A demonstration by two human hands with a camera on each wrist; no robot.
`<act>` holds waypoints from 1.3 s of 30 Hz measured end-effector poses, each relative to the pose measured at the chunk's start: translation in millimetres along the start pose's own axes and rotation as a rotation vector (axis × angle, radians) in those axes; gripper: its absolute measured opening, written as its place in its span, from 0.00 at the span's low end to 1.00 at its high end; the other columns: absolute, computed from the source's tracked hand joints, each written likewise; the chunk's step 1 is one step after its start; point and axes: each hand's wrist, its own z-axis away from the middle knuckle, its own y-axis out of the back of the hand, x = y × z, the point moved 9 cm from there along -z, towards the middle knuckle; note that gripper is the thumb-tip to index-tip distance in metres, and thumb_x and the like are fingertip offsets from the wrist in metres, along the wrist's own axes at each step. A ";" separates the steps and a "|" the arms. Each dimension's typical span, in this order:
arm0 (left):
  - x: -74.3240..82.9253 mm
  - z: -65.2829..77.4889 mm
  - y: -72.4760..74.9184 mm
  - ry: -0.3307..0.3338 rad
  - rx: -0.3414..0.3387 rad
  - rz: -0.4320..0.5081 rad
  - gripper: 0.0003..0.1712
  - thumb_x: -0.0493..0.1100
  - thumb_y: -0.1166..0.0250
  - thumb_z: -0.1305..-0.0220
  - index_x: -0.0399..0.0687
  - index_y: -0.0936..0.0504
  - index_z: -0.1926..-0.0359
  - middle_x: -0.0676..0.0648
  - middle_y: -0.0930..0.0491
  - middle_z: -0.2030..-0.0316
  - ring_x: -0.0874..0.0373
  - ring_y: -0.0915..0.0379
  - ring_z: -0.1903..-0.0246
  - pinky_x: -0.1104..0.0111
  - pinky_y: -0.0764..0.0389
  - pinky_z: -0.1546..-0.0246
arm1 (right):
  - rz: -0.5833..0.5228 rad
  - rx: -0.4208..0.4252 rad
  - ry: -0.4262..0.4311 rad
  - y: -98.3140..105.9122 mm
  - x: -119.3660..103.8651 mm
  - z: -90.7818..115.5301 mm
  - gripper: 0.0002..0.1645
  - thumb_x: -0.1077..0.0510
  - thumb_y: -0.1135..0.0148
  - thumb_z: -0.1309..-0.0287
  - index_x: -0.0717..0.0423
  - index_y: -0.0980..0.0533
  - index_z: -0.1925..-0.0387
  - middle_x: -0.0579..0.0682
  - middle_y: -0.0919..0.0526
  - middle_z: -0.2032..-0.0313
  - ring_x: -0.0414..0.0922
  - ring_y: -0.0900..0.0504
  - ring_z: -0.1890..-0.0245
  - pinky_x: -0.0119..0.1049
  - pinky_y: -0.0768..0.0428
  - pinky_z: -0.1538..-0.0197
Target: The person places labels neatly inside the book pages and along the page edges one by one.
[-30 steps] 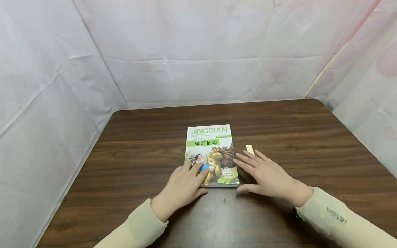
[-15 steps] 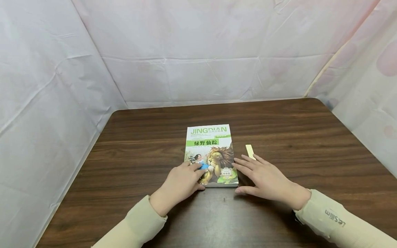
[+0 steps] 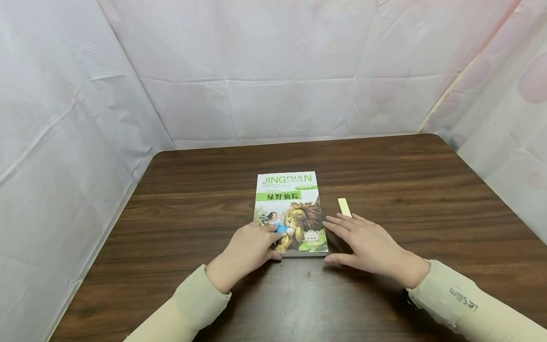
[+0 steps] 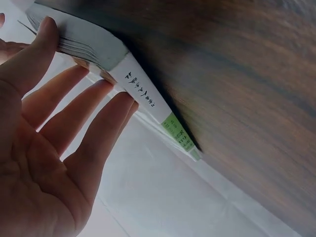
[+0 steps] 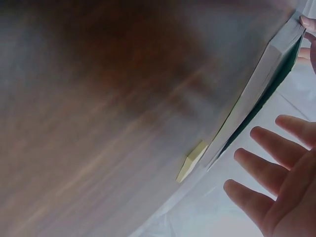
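From where I stand, the illustrated book (image 3: 292, 213) lies flat, cover up, on the brown counter (image 3: 192, 204). The left hand (image 3: 249, 248) rests slightly spread fingers on the cover's lower left, thumb by the bottom edge. The right hand (image 3: 369, 246) has its fingers spread just beside the right edge; I can't tell whether they touch. Beyond them, a yellow block (image 3: 344, 207) lies partly hidden.
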 end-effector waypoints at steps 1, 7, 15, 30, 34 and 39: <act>-0.6 -0.1 0.3 0.005 -0.007 0.011 0.24 0.63 0.26 0.51 0.58 0.11 0.56 0.54 0.12 0.57 0.53 0.21 0.69 0.63 0.19 0.64 | 0.001 -0.003 -0.008 0.2 1.0 -0.1 0.50 0.24 0.40 0.47 0.56 0.27 0.35 0.54 0.22 0.37 0.55 0.24 0.36 0.54 0.31 0.33; -3.2 -0.5 1.9 0.024 -0.032 0.069 0.26 0.62 0.26 0.51 0.57 0.11 0.52 0.52 0.13 0.52 0.51 0.20 0.67 0.62 0.18 0.62 | -0.002 -0.028 -0.041 0.0 5.5 0.2 0.51 0.24 0.40 0.47 0.55 0.28 0.34 0.55 0.24 0.35 0.55 0.25 0.36 0.55 0.31 0.32; -4.0 -0.4 3.8 0.056 -0.027 0.122 0.27 0.61 0.26 0.53 0.56 0.11 0.52 0.50 0.13 0.51 0.50 0.17 0.65 0.60 0.17 0.63 | -0.061 -0.033 -0.113 5.7 17.6 0.2 0.53 0.22 0.39 0.50 0.55 0.28 0.34 0.54 0.21 0.38 0.56 0.23 0.38 0.55 0.31 0.33; 1.1 7.0 3.3 0.056 -0.058 0.164 0.23 0.51 0.31 0.40 0.49 0.15 0.45 0.47 0.14 0.50 0.55 0.15 0.55 0.61 0.16 0.57 | -0.155 -0.076 -0.183 7.9 26.5 1.5 0.53 0.23 0.36 0.52 0.52 0.29 0.33 0.53 0.20 0.39 0.56 0.21 0.40 0.56 0.21 0.48; 9.9 10.4 9.4 -0.005 -0.009 0.111 0.23 0.44 0.33 0.35 0.43 0.20 0.41 0.44 0.15 0.48 0.52 0.16 0.53 0.62 0.16 0.56 | -0.177 -0.081 -0.195 5.6 25.9 0.0 0.52 0.24 0.37 0.49 0.53 0.28 0.34 0.54 0.20 0.40 0.53 0.20 0.41 0.55 0.19 0.50; 12.1 16.6 11.8 0.004 0.007 0.095 0.25 0.29 0.39 0.36 0.38 0.27 0.37 0.40 0.19 0.44 0.48 0.18 0.48 0.59 0.17 0.52 | -0.197 -0.082 -0.194 4.7 23.1 -4.4 0.48 0.26 0.38 0.46 0.53 0.27 0.35 0.52 0.20 0.40 0.52 0.21 0.40 0.56 0.20 0.50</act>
